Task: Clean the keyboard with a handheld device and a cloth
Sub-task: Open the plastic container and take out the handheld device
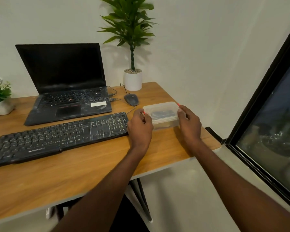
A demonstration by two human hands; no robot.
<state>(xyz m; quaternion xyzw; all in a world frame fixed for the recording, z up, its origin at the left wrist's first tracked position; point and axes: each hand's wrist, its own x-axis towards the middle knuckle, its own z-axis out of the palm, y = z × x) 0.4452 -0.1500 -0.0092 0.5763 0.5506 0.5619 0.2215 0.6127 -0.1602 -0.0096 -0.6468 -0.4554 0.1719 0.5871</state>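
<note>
Pale lettering on the front edge of the black keyboard [57, 136] looks like "ZEBRONICS" though blurred, a slanted "ThinkPad" mark sits on the laptop [69, 104] palm rest by a white sticker too smeared to read, and the key legends blur.

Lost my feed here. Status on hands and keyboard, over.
Left hand and right hand each grip a side of the lidded clear container. Keyboard untouched on desk, left of container. Nothing in the way.
</note>
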